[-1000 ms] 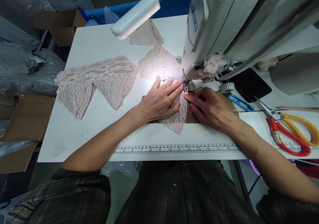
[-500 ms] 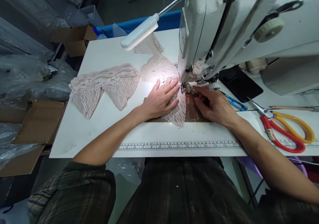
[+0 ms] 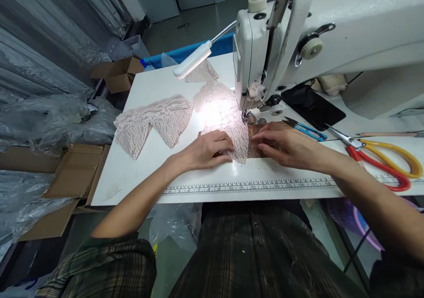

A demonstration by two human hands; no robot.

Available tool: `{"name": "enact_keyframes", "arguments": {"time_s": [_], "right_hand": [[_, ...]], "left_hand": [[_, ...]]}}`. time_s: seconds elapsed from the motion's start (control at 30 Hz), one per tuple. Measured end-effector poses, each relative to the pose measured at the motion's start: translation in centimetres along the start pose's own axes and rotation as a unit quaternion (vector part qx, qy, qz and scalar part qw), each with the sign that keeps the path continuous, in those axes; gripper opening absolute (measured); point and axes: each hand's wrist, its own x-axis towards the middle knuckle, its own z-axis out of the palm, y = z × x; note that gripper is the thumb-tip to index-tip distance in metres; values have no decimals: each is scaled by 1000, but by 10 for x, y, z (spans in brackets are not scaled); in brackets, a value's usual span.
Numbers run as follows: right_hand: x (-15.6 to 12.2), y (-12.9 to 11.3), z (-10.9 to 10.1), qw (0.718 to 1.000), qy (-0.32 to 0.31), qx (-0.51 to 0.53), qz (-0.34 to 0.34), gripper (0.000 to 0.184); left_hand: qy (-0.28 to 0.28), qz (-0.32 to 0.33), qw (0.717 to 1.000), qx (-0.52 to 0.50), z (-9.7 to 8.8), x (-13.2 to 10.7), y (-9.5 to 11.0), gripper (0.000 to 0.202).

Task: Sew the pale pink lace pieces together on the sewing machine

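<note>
Pale pink lace [image 3: 240, 141] lies under the presser foot of a white sewing machine [image 3: 247, 59], its pointed end towards me. My left hand [image 3: 208, 150] rests on the left part of this lace with bent fingers, holding nothing. To the right of the lace edge, over the brown machine plate [image 3: 254, 150], is my right hand [image 3: 285, 145]. Its fingers are apart and nothing shows between them. More joined lace cups [image 3: 155, 119] spread to the left on the white table [image 3: 115, 179]. A lamp [image 3: 194, 59] lights the lace brightly.
Blue thread snips [image 3: 308, 130], red-and-yellow scissors [image 3: 380, 156] and a black phone [image 3: 314, 106] lie right of my right hand. A printed ruler [image 3: 248, 186] runs along the front edge. Cardboard boxes [image 3: 74, 170] and plastic bags stand at the left.
My left hand has slid towards me and its fingers have bent. My right hand has drawn back from the presser foot towards the lace edge. The view has shifted.
</note>
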Motion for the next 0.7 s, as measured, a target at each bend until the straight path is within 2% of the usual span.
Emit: {"name": "enact_keyframes", "arguments": {"time_s": [0.17,0.33,0.47,0.53,0.57,0.63,0.7], "right_hand": [[-5,-14,9,999,3,47,1,29],[-5,-24,24,998,1,58,14,47],[4,-29,38,999,33,2,38,24],[8,-29,41,997,74,16,25,23],[9,-29,41,994,99,30,19,22],[8,-28,40,988,144,47,21,18],[4,-26,40,988,153,20,28,17]], "left_hand": [[22,-45,998,-49,12,4,-4,22],[34,-79,994,-74,6,8,-1,21],[56,-31,997,-38,4,11,2,24],[53,3,999,-10,5,15,1,38],[53,13,998,1,7,17,-1,37],[59,17,998,12,10,22,-6,21],[65,12,998,11,12,25,-13,27]]}}
